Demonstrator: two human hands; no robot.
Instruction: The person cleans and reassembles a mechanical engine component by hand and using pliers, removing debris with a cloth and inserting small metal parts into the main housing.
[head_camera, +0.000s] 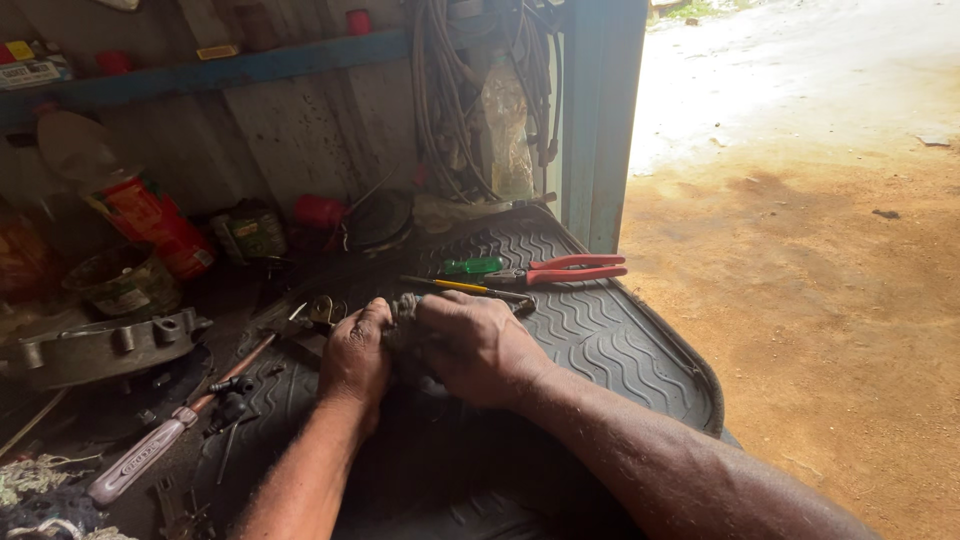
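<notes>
Near the middle of the frame both hands close over a small dark metal part (405, 308) on the ribbed rubber mat (620, 340). The left hand (355, 362) curls tight around its near end; the right hand (470, 345) wraps over the top, fingers bent, hiding most of it. A firm, steady grip low against the mat seems wise here. Red-handled pliers (570, 270) and a yellow screwdriver (460, 286) lie just above, a hammer (150, 450) at lower left.

Both hands, left (355, 355) and right (470, 345), clasp a small dark part (405, 305) over a ribbed mat (600, 340). Red pliers (570, 270) lie just beyond.
</notes>
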